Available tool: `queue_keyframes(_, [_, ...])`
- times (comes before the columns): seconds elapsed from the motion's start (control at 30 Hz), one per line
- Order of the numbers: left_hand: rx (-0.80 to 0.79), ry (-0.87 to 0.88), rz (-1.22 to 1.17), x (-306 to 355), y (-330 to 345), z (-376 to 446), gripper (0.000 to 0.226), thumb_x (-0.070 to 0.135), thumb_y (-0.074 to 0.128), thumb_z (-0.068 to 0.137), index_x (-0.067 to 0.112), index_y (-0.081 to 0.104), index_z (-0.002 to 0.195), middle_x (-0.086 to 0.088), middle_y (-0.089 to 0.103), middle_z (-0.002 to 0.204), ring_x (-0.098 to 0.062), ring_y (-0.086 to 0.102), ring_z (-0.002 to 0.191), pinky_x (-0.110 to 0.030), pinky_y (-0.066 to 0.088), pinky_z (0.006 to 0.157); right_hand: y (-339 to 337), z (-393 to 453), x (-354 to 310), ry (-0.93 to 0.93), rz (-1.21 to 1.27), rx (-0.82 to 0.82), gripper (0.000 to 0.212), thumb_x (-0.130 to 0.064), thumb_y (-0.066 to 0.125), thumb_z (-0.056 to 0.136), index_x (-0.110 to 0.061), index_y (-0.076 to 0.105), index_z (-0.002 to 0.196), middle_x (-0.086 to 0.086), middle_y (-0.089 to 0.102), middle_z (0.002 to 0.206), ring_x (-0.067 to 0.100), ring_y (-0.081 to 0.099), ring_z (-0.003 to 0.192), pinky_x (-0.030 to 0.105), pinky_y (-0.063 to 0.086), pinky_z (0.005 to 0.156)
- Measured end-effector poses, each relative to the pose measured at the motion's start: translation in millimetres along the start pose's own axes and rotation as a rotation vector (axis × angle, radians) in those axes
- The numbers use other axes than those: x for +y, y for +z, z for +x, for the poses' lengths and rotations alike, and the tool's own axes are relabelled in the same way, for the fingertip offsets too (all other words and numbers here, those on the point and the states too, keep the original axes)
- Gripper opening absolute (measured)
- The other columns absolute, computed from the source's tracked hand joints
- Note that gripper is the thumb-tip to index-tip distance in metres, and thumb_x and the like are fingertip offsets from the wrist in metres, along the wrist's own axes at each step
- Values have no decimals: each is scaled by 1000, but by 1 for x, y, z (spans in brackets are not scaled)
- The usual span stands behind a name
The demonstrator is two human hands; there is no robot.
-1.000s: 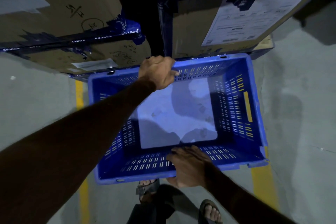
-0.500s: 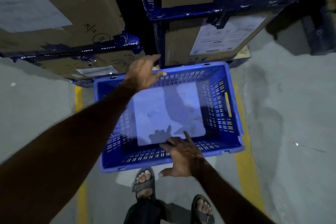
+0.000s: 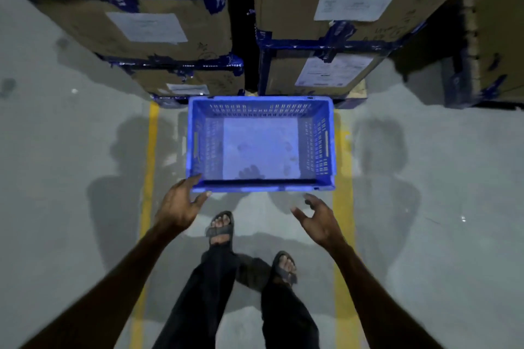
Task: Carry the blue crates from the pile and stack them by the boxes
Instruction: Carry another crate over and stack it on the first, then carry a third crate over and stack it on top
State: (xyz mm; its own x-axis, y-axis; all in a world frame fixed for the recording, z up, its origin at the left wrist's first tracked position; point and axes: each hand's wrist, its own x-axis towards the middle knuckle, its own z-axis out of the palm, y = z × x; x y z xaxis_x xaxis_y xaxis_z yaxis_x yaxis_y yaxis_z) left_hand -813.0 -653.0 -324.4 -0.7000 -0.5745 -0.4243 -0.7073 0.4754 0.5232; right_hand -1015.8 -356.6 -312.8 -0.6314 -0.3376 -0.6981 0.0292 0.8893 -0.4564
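The blue crate sits upright on the floor, between two yellow lines, with its far wall close against the foot of the stacked boxes. The left hand has its grip apart, fingers relaxed, fingertips at the crate's near left corner, though contact is hard to judge. The right hand hangs just short of the near rim, fingers loosely spread and holding nothing, above the sandalled feet.
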Motion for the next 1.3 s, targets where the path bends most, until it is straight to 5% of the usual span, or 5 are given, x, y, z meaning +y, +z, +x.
queue_keyframes(0.27, [78,-74,-84,50,-35,-112,60,45,71,92,12,58,141,-14,67,130,-35,62,122,-44,47,108,-54,-95,-11,-1,92,75,66,-48,73,89,-17,55,144,5,61,139,26,57,129,36,45,107])
queue_keyframes(0.43, [139,6,26,91,-71,-173,72,59,50,91,13,54,145,-15,60,140,-37,52,130,-43,42,108,-80,-168,-18,-125,66,135,72,-46,69,92,-18,43,153,7,48,154,26,45,141,38,38,113])
queue_keyframes(0.63, [296,74,-11,118,-88,-258,66,52,55,93,8,55,143,-15,55,142,-33,51,131,-31,36,108,-95,-247,-6,-227,134,220,69,-44,68,94,-22,40,153,4,41,156,23,41,143,36,35,112])
queue_keyframes(1.03, [343,151,-48,88,-100,-356,81,69,45,90,18,45,153,-7,43,159,-24,35,147,-35,29,117,-65,-358,13,-227,229,358,79,-50,66,94,-24,30,159,-2,32,164,20,32,149,38,30,117])
queue_keyframes(1.3, [309,192,-111,37,-131,-395,70,52,59,98,21,38,157,-4,36,163,-22,28,150,-34,24,119,0,-426,2,-219,275,432,78,-43,70,93,-23,33,158,2,35,163,24,36,147,43,35,118])
